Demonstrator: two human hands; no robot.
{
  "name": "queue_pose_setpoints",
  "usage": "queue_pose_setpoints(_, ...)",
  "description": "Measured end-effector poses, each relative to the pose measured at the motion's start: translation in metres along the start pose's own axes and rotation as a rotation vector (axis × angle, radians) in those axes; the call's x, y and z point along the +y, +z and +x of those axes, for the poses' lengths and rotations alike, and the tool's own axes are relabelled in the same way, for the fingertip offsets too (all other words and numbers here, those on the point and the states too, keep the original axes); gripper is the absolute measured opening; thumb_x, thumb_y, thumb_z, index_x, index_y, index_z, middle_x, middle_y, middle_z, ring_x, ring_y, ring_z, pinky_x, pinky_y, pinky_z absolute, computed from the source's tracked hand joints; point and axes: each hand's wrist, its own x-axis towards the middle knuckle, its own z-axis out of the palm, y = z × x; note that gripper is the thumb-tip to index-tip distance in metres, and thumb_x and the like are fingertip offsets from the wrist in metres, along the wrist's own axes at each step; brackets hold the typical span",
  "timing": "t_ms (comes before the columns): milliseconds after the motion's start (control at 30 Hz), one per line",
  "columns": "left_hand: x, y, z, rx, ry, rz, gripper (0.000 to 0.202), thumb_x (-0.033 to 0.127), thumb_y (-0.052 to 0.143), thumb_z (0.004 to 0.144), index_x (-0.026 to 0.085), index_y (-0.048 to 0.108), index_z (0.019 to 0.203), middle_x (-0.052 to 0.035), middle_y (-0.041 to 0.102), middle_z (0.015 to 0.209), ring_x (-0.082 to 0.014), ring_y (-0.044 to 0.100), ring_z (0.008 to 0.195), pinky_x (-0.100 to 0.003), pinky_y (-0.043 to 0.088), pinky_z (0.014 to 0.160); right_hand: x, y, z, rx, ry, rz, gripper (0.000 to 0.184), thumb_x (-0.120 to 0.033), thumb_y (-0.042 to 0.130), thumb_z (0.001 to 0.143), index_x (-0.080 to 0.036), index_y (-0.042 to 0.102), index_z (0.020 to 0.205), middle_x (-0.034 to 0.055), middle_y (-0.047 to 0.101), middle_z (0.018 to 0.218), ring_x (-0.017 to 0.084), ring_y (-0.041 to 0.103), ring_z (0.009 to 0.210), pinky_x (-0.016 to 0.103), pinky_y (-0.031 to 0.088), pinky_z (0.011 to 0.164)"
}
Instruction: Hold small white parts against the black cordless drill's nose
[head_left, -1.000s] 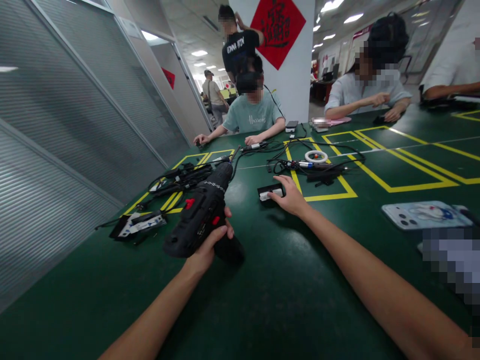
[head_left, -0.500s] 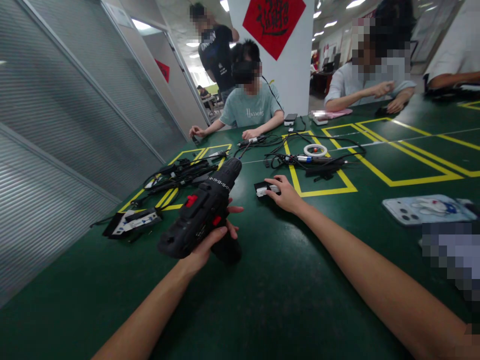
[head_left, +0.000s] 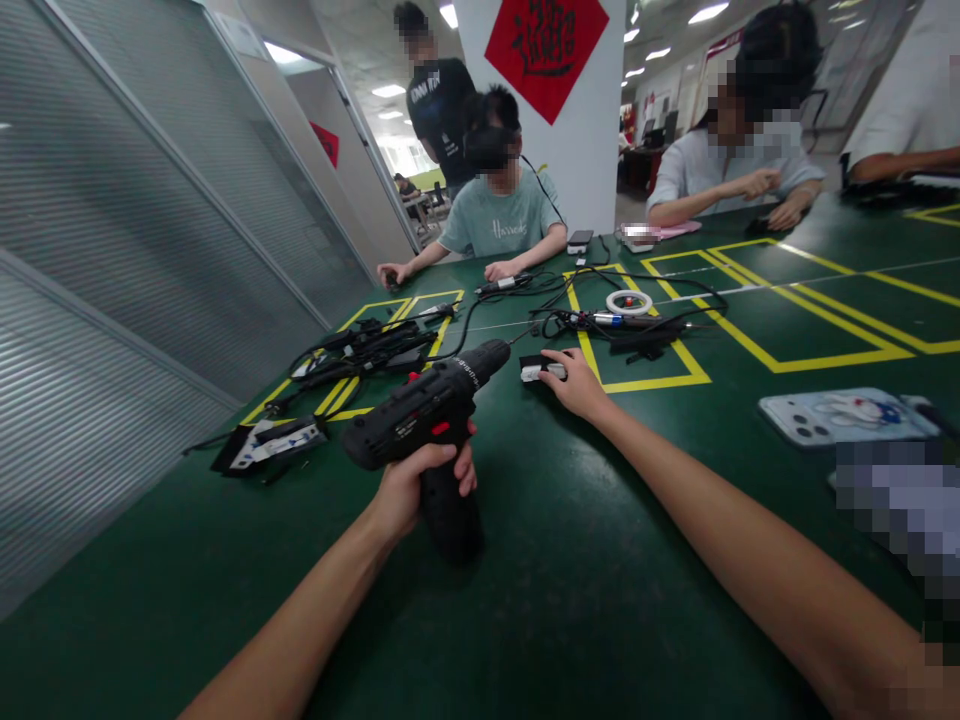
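My left hand [head_left: 417,486] is wrapped round the grip of a black cordless drill [head_left: 427,415] with red buttons, held upright with its base on the green table [head_left: 570,560] and its chuck pointing toward the right. My right hand [head_left: 576,381] reaches forward and rests on a small black and white block [head_left: 535,368] lying on the table, fingers curled over its right end. The drill's chuck is close to that block.
A tangle of black cables and tools [head_left: 360,350] lies at the left, a black and white part [head_left: 266,442] nearer. A phone [head_left: 847,414] lies at right. A tape roll [head_left: 629,301] and cables sit in a yellow-marked square. Other people sit across the table.
My left hand turned the drill from a tilted, raised pose to upright and shifted it right toward the block. My right hand stayed on the block.
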Motion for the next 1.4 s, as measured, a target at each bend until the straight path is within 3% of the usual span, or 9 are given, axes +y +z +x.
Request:
queue_pose_setpoints(200,-0.001,-0.002,0.001,0.044,-0.033,0.036,0.035,0.026,0.046,0.080,0.014,0.057,0.111,-0.0104,0.066,0.089,-0.0161,0.054,0.055,-0.034,0.046,0.058,0.001,0.001,0.007,-0.038,0.000,0.024,0.045,-0.035,0.054,0.088,-0.021,0.055,0.130,0.0097,0.046,0.122,0.020,0.053,0.111,0.032,0.038,0.102)
queue_pose_setpoints(433,0.003,0.005,0.000,0.146,0.018,0.101,0.040,0.023,0.053,0.079,0.014,0.057,0.117,-0.0150,0.061,0.117,-0.0150,0.056,0.066,-0.028,0.044,0.054,0.007,0.005,0.007,0.009,-0.027,0.034,0.044,-0.034,0.056,0.086,-0.021,0.057,0.128,0.0097,0.049,0.119,0.021,0.053,0.109,0.035,0.039,0.102)
queue_pose_setpoints(600,0.003,0.008,0.000,0.124,0.048,0.083,0.038,0.018,0.054,0.077,0.013,0.058,0.115,-0.0090,0.061,0.101,-0.0108,0.052,0.058,-0.029,0.045,0.060,0.011,0.011,0.010,0.027,-0.019,0.044,0.043,-0.033,0.059,0.084,-0.023,0.058,0.126,0.0096,0.050,0.118,0.023,0.054,0.108,0.037,0.041,0.101)
queue_pose_setpoints(833,0.001,0.012,-0.002,0.033,-0.085,0.016,0.033,0.017,0.048,0.078,0.012,0.058,0.109,-0.0077,0.057,0.096,-0.0098,0.049,0.053,-0.030,0.042,0.057,0.012,0.010,0.009,0.034,-0.017,0.055,0.044,-0.034,0.059,0.084,-0.023,0.058,0.127,0.0098,0.049,0.119,0.023,0.054,0.108,0.038,0.041,0.102)
queue_pose_setpoints(1400,0.002,0.012,-0.007,0.080,-0.164,0.113,0.031,0.020,0.050,0.080,0.012,0.057,0.109,-0.0067,0.059,0.093,-0.0110,0.050,0.055,-0.029,0.040,0.058,0.015,0.010,0.011,0.086,-0.021,0.042,0.045,-0.035,0.062,0.082,-0.021,0.060,0.124,0.0105,0.052,0.114,0.024,0.054,0.108,0.038,0.043,0.100)
